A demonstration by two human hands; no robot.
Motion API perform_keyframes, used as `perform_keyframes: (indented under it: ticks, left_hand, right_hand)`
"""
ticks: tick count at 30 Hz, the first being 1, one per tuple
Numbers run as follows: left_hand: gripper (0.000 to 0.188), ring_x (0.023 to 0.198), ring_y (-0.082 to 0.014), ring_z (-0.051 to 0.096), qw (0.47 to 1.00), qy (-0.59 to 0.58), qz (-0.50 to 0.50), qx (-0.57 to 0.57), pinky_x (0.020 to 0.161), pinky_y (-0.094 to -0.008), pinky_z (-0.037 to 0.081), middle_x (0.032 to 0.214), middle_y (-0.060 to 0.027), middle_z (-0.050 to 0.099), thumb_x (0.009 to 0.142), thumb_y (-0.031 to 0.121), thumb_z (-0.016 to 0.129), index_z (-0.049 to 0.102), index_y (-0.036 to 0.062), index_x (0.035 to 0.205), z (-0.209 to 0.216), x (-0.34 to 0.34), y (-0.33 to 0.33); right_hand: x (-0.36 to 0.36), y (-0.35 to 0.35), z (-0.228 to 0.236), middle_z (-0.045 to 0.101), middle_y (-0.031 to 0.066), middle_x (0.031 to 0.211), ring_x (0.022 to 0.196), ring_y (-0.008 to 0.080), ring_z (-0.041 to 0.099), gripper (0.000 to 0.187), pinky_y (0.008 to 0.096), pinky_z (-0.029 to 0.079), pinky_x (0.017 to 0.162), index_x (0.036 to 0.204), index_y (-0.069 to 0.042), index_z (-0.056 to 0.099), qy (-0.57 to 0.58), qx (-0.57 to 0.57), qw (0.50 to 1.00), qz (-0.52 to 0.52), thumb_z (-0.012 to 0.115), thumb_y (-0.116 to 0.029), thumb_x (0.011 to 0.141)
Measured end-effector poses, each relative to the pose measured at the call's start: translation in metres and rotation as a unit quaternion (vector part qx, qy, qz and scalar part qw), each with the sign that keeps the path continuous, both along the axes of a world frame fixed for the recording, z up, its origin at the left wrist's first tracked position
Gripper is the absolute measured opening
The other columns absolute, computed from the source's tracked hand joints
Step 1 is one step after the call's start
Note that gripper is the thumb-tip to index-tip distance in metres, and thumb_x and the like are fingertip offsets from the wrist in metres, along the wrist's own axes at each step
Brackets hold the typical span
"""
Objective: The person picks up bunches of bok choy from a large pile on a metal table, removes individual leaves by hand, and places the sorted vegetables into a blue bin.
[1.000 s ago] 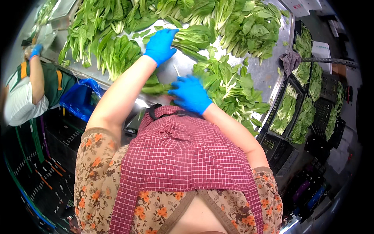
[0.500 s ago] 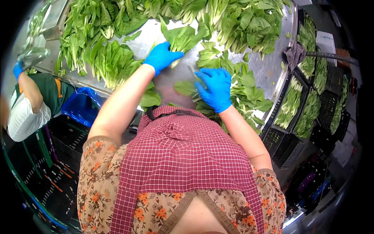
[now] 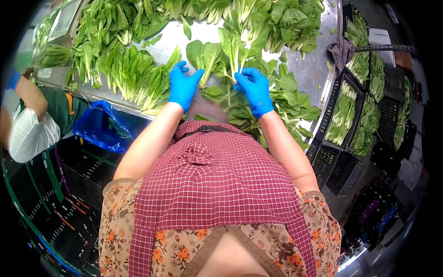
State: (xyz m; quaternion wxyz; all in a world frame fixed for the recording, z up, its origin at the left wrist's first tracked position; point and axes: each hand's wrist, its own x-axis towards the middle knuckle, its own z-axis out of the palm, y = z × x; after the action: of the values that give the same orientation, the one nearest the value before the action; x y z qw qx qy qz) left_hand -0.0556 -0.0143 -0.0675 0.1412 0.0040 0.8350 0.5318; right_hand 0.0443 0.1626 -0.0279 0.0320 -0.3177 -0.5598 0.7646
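My right hand [image 3: 254,92], in a blue glove, pinches the pale stem end of a leafy green stalk [image 3: 232,44], its leaves pointing away from me. My left hand [image 3: 183,86], also gloved in blue, is open with thumb and fingers apart. The left thumb is beside the stem of a small bunch of leafy greens [image 3: 206,57]; I cannot tell whether they touch. Loose greens [image 3: 288,99] lie scattered beside and under my right hand. Left of my left hand rests a row of leafy greens [image 3: 134,76] with pale stems toward me.
A metal table [image 3: 314,57] carries more heaped greens [image 3: 295,23] along its far side. Black crates [image 3: 341,117] filled with greens stand at right, near a grey cloth [image 3: 341,53]. At left are a blue bag [image 3: 99,129] and a co-worker's arm [image 3: 32,94].
My left hand has let go of a leafy bunch and drawn back slightly. My right hand has moved up a little and now pinches a stalk. More greens lie at the left row's near end.
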Motion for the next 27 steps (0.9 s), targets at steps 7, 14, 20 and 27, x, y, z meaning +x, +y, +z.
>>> perform_keyframes:
  ticks: [7, 14, 20, 27]
  left_hand:
    - [0.034, 0.077, -0.0106, 0.053, 0.950, -0.181, -0.143, 0.209, 0.068, -0.0247, 0.044, 0.091, -0.0051, 0.058, 0.082, 0.023, 0.066, 0.056, 0.0026, 0.108, 0.052, 0.030, 0.014]
    - [0.032, 0.084, -0.0115, 0.056, 0.912, -0.264, -0.073, 0.304, 0.072, -0.0243, 0.044, 0.099, -0.0042, 0.060, 0.083, 0.020, 0.063, 0.056, 0.0055, 0.109, 0.056, 0.040, 0.009]
    - [0.034, 0.088, -0.0109, 0.054, 0.897, -0.278, -0.049, 0.339, 0.076, -0.0247, 0.043, 0.101, -0.0038, 0.059, 0.082, 0.019, 0.062, 0.054, 0.0061, 0.112, 0.053, 0.047, -0.001]
    - [0.034, 0.093, -0.0127, 0.056, 0.884, -0.286, -0.033, 0.368, 0.078, -0.0249, 0.045, 0.104, -0.0069, 0.059, 0.082, 0.019, 0.064, 0.054, 0.0038, 0.110, 0.059, 0.048, -0.001]
  right_hand:
    - [0.014, -0.023, 0.003, 0.058, 0.0073, 0.088, 0.069, 0.0123, 0.057, 0.023, 0.0276, 0.048, 0.062, 0.093, -0.003, 0.057, 0.073, 0.255, 0.960, 0.093, 0.068, -0.014, 0.077]
    - [0.017, -0.035, 0.016, 0.059, 0.0100, 0.096, 0.067, 0.0178, 0.057, 0.050, 0.0297, 0.048, 0.061, 0.117, -0.008, 0.050, 0.082, 0.162, 0.977, 0.113, 0.071, -0.015, 0.071]
    - [0.018, -0.044, 0.017, 0.062, 0.0132, 0.089, 0.068, 0.0236, 0.061, 0.064, 0.0330, 0.049, 0.061, 0.130, -0.010, 0.041, 0.058, 0.310, 0.919, 0.236, 0.068, -0.023, 0.073]
    - [0.016, -0.044, 0.009, 0.062, 0.0173, 0.089, 0.071, 0.0315, 0.062, 0.066, 0.0404, 0.050, 0.063, 0.132, -0.009, 0.037, -0.010, 0.417, 0.865, 0.278, 0.062, -0.036, 0.078]
